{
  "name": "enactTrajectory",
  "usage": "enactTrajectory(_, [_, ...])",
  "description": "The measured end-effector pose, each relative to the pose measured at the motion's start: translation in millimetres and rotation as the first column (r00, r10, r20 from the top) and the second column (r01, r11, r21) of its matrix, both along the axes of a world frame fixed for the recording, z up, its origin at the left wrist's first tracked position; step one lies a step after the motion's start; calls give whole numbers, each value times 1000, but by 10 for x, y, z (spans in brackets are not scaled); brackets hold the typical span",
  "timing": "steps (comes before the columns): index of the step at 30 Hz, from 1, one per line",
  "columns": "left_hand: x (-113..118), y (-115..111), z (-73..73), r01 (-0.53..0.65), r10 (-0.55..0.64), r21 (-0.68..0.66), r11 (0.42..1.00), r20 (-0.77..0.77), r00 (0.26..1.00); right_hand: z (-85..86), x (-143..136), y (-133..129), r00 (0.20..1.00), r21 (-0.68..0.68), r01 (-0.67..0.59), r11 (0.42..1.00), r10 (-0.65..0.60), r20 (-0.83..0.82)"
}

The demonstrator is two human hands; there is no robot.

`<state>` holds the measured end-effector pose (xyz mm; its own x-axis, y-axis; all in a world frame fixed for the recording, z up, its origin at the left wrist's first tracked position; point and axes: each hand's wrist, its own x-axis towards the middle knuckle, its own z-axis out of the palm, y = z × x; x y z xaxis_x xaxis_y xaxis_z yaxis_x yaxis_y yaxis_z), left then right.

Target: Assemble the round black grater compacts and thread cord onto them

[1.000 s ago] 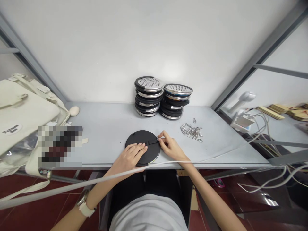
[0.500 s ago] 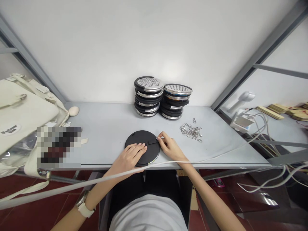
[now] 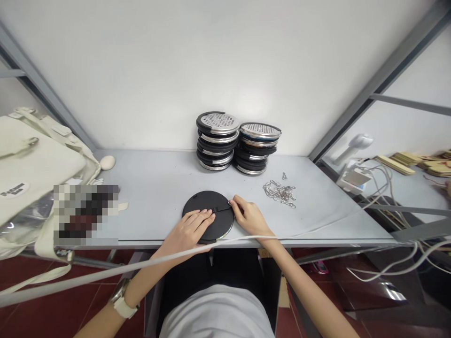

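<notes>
The right hand (image 3: 251, 218) has been shifted slightly, narrowly pinched on the black strap (image 3: 222, 207); the black disc (image 3: 202, 201) is partly covered at left by the flat left hand (image 3: 188, 232).

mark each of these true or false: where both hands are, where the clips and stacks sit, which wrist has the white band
1. The left hand rests on the black disc. True.
2. The metal clips lie left of the disc. False: they lie right of it.
3. Two stacks stand behind the disc. True.
4. The right hand touches the clips. False: its fingertips are at the disc's edge.
5. The white band is on the left wrist. True.
</notes>
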<state>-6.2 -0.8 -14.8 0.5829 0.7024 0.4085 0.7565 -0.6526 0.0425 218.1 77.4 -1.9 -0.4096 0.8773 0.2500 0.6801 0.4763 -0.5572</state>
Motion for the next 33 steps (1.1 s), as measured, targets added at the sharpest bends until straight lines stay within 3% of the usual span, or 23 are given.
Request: enactTrajectory(33, [-1, 1, 4, 2, -2, 13, 1000, -11, 1000, -23, 14, 31, 985, 59, -29, 998, 18, 174])
